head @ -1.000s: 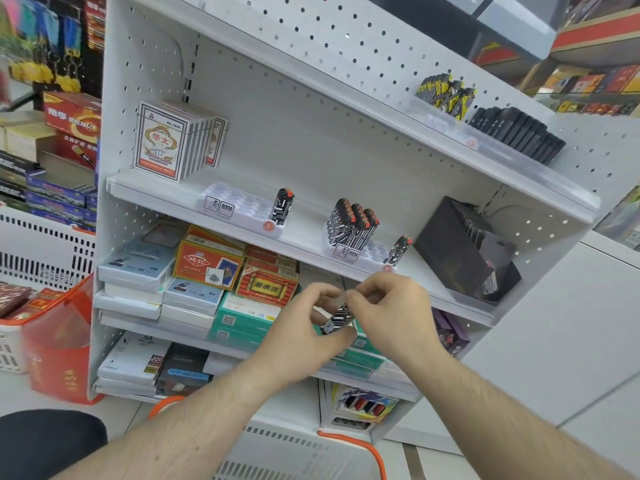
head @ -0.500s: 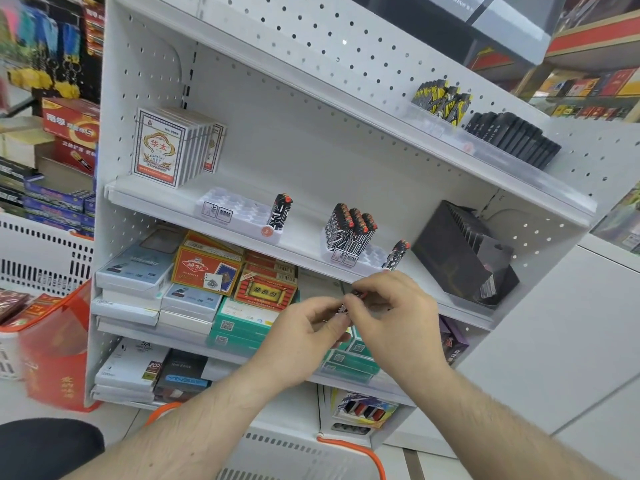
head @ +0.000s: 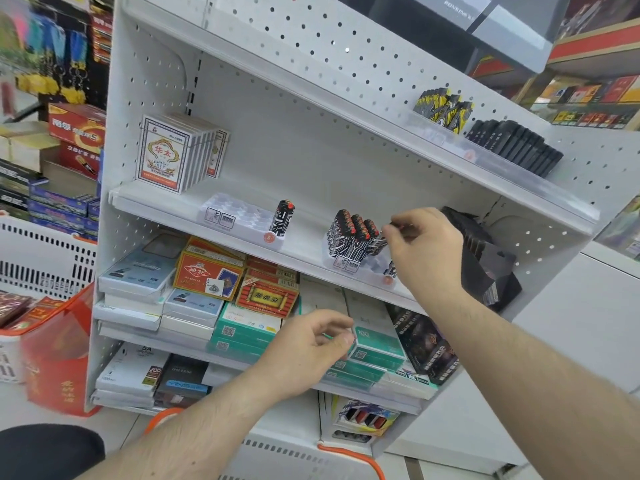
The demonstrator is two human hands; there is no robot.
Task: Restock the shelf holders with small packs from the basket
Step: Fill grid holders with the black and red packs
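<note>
Small pack (head: 381, 242), black-and-white, red-capped: we pinch it by its top in our right hand (head: 424, 247), centre-right of frame, over the right-hand holder (head: 363, 265); we judge it light, stiff, slick; left hand (head: 308, 351) loosely curled, holding nothing

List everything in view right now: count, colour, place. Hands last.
shelf unit: one, white pegboard, centre
left holder: one, clear tray on middle shelf, mostly bare slots
lone pack: one, black and white with red cap, right end of left holder
right holder: one, clear tray on middle shelf
pack cluster: several, count unclear, black and white with red caps, in right holder
card boxes: a row, white and red, middle shelf left
black display box: one, middle shelf right
black boxes: a row, top shelf right
red bag: one, floor left
left hand: loosely curled, holding nothing visible, before lower shelf
right hand: pinching something small above right holder
</note>
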